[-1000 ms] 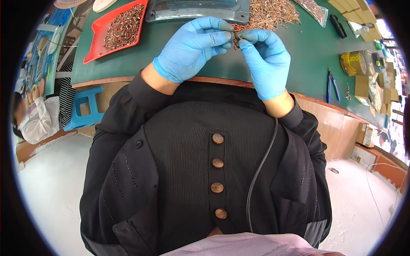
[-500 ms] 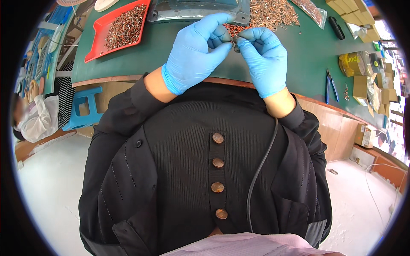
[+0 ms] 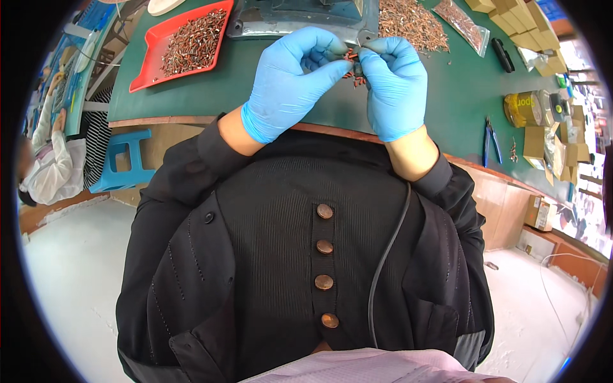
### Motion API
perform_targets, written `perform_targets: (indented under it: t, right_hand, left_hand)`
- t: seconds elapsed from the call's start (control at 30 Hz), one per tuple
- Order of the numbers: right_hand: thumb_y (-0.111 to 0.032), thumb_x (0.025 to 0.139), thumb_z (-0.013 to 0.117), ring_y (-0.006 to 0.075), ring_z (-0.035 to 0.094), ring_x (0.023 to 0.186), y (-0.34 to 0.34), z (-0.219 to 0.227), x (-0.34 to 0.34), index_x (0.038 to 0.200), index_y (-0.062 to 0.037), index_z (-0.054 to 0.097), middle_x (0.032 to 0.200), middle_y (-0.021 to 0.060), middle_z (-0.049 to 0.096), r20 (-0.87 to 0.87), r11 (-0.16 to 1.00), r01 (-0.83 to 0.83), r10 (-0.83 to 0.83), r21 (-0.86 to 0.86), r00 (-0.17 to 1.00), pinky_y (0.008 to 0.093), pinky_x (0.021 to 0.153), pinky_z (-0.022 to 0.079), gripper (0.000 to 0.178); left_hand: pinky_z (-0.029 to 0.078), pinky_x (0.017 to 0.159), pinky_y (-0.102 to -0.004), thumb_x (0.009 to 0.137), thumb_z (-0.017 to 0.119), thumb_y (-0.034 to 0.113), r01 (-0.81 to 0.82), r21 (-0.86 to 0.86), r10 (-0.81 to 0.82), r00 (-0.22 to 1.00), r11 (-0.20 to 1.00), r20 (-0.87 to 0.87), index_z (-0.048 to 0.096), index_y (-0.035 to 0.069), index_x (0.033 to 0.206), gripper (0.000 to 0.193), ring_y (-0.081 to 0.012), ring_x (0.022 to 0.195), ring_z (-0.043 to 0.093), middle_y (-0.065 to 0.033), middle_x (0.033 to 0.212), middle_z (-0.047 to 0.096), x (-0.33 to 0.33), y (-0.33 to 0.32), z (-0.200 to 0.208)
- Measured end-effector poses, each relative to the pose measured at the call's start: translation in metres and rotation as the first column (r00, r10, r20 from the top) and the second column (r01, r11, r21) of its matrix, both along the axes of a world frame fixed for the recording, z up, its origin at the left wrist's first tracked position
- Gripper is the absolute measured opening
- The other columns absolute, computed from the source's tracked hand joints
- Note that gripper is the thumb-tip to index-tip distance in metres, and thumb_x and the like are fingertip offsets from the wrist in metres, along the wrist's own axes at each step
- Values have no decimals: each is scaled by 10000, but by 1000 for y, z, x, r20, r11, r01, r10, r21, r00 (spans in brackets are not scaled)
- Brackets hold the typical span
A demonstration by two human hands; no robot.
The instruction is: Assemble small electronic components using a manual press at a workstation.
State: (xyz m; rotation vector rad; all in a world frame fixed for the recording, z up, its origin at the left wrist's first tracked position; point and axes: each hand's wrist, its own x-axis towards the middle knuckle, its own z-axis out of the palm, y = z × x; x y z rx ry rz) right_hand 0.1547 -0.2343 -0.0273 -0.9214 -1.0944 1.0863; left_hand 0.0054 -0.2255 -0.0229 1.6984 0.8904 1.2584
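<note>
Both my hands wear blue gloves and meet tip to tip over the green table. My left hand (image 3: 281, 89) is closed, thumb and forefinger pinching a small red-and-copper piece (image 3: 351, 56). Beside it, touching or nearly so, my right hand (image 3: 397, 89) is closed too, thumb against forefinger. Whatever lies between its fingertips is hidden. More of the small red pieces (image 3: 359, 81) show just below the fingertips. Past the hands, a loose pile of similar copper-coloured pieces (image 3: 412, 25) lies on the table. A dark grey box-like device (image 3: 268, 29) stands left of that pile.
At left, a red tray (image 3: 143, 78) holds many small pieces. On the right are a clear bag of pieces (image 3: 461, 22), a black pen-like item (image 3: 502, 55), blue-handled pliers (image 3: 491, 147), a yellow-wrapped jar (image 3: 525, 110) and cardboard boxes (image 3: 535, 147). Someone sits far left beside a blue stool (image 3: 124, 159).
My fingertips have shifted slightly, and the red-and-copper piece now shows between them. The whole view has moved a little. At far left, the other person's arms have moved.
</note>
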Motion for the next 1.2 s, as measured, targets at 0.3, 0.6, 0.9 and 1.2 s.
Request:
perform_targets:
  t: [0.3, 0.6, 0.9, 1.2]
  right_hand:
    - [13, 852, 551, 121, 556, 650, 31, 14, -19, 904, -14, 512, 786, 75, 580, -260, 987, -85, 48, -135, 964, 226, 604, 463, 70]
    - [-24, 842, 573, 122, 559, 659, 111, 45, -32, 902, 21, 561, 792, 68, 609, -70, 993, 1, -9, -116, 997, 222, 628, 451, 76]
    - [-79, 806, 636, 108, 549, 617, 198, 49, -47, 866, 29, 591, 754, 58, 628, 36, 992, 114, -112, -57, 993, 221, 603, 425, 131]
    - [-115, 741, 652, 115, 574, 558, 216, 41, -51, 786, 60, 637, 663, 88, 630, 156, 970, 242, -243, 23, 957, 250, 532, 465, 182]
  left_hand:
    - [456, 616, -216, 758, 685, 0, -147, 139, 150, 989, 979, -13, 631, 8, 892, 144, -82, 680, 556, -38, 808, 625, -14, 27, 13]
    - [464, 563, -295, 736, 664, 26, -339, 540, 428, 903, 770, -42, 636, 42, 817, 87, -211, 633, 588, -87, 744, 603, -24, 117, 40]
    - [415, 512, -202, 765, 670, 15, -486, 441, 487, 865, 755, 121, 659, 4, 837, 74, -56, 541, 514, -17, 690, 590, -11, 191, 31]
    - [397, 491, -200, 758, 679, 10, -510, 451, 493, 854, 733, 164, 657, 15, 838, 82, -45, 530, 483, -8, 676, 576, -9, 208, 22]
